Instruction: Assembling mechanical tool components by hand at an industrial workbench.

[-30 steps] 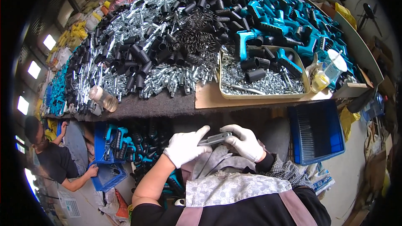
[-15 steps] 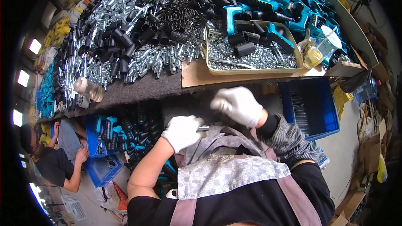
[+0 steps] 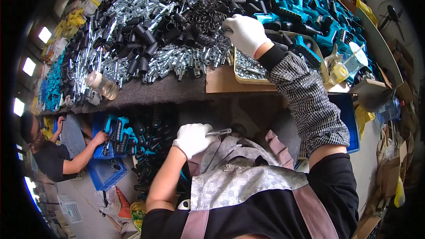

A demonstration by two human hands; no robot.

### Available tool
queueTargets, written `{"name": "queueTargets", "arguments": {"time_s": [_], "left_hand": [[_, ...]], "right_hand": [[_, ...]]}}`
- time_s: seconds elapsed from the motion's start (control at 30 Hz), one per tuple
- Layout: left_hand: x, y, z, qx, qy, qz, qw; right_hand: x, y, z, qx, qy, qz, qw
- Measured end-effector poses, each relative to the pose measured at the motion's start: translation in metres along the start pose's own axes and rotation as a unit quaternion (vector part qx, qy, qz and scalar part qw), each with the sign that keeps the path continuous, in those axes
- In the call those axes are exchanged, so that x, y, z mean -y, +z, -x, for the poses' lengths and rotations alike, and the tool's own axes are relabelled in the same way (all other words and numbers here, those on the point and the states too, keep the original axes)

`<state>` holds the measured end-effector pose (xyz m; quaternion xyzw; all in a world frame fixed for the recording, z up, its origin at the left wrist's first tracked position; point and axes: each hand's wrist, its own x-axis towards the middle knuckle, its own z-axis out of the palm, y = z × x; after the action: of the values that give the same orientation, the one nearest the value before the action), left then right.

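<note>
My white-gloved left hand (image 3: 193, 140) is closed around a slim silver metal shaft (image 3: 221, 132), whose end sticks out to the right above my lap. My right hand (image 3: 246, 34), also gloved, reaches over the bench at the right edge of a heap of dark coil springs (image 3: 207, 14). Its fingers are curled together, and whatever they pinch is hidden. Just below that hand lies a cream tray (image 3: 254, 81) of small metal parts. Silver metal fittings (image 3: 177, 62) are heaped to its left.
Black tubes (image 3: 144, 35) and teal tool housings (image 3: 330, 35) cover much of the bench. A clear bottle (image 3: 102, 85) stands near the front edge, a plastic cup (image 3: 355, 58) at the right. Blue bins (image 3: 106, 175) sit below left, beside a seated co-worker (image 3: 53, 150).
My right hand has moved from above my lap up and forward to the springs. The shaft in my left hand now shows more length. The co-worker's hand has moved onto the blue bin.
</note>
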<state>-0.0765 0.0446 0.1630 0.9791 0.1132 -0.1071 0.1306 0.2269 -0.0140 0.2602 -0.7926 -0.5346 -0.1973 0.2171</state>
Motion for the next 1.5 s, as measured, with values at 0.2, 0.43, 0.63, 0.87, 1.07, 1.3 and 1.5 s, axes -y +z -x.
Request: {"name": "queueTargets", "arguments": {"time_s": [0.2,0.43,0.63,0.87,1.07,1.3,1.5], "left_hand": [[-0.009,0.016,0.009,-0.053,-0.059,0.142,0.987],[0.003,0.026,0.014,-0.056,-0.036,0.148,0.987],[0.003,0.026,0.011,-0.044,-0.046,0.152,0.986],[0.009,0.019,0.014,-0.117,-0.043,0.216,0.969],[0.016,0.007,0.003,-0.176,0.000,0.205,0.963],[0.009,0.012,0.009,-0.283,0.030,0.299,0.911],[0.004,-0.020,0.012,-0.264,0.070,0.435,0.858]], "right_hand": [[0.011,0.014,-0.028,0.083,-0.010,-0.001,0.996],[-0.017,0.014,-0.055,0.127,-0.004,-0.077,0.989],[-0.040,-0.017,-0.136,-0.221,-0.008,-0.186,0.957],[-0.061,0.021,-0.155,-0.235,0.055,-0.140,0.960],[-0.138,-0.007,-0.105,-0.341,0.085,-0.274,0.895],[-0.014,-0.064,0.063,-0.062,0.222,-0.606,0.761],[0.037,-0.045,0.201,0.028,0.364,-0.653,0.663]]}}
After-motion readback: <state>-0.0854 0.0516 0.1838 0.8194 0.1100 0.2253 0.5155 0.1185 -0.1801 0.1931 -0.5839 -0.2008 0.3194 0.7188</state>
